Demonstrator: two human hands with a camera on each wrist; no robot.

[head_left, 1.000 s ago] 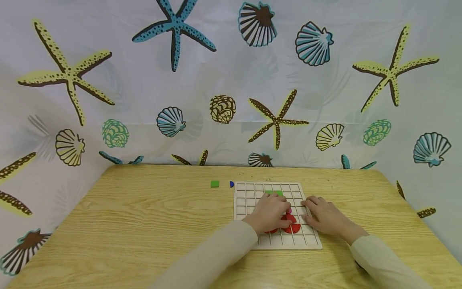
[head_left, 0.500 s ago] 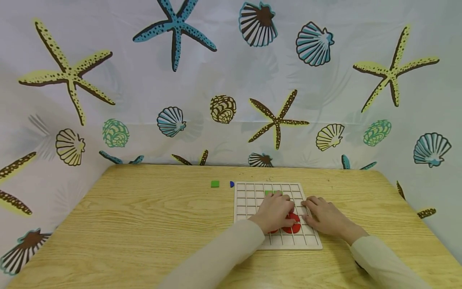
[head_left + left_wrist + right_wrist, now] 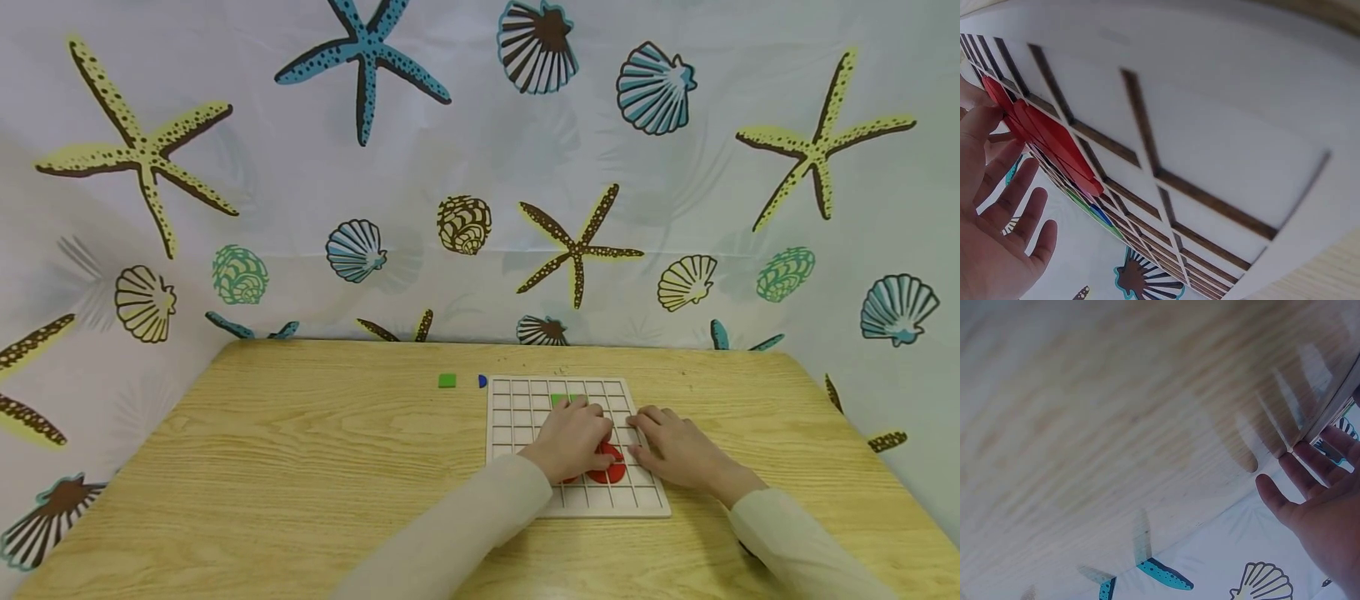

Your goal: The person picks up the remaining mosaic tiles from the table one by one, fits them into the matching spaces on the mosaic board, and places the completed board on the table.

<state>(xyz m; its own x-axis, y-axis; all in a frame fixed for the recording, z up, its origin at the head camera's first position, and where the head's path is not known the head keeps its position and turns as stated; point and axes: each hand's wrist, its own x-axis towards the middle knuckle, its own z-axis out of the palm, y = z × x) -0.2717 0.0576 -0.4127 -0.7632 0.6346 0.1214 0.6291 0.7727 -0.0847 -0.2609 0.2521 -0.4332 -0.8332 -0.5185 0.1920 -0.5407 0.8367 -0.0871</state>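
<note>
A white board [image 3: 514, 434] with a raised grid lies on the wooden table. My left hand [image 3: 567, 437] is over its middle, thumb and index finger pinching a flat red rounded piece [image 3: 617, 451]. More red pieces [image 3: 609, 476] lie against it on the grid, partly under the hand. In the left wrist view, the thumb touches the red pieces [image 3: 1054, 140] and the other fingers are spread. A green piece [image 3: 560, 401] shows beyond the fingertips. My right hand [image 3: 675, 446] rests at the board's right edge with relaxed fingers touching it.
Left of the board's far corner lie a green square [image 3: 447, 381] and a small blue half-round piece [image 3: 482, 381]. A cloth [image 3: 420, 167] printed with starfish and shells hangs around the back and sides of the table [image 3: 300, 467].
My left hand has shifted slightly right, covering the pink piece. The red pieces under its thumb, earlier apart, now sit together in a rounder shape. The right hand has stayed put.
</note>
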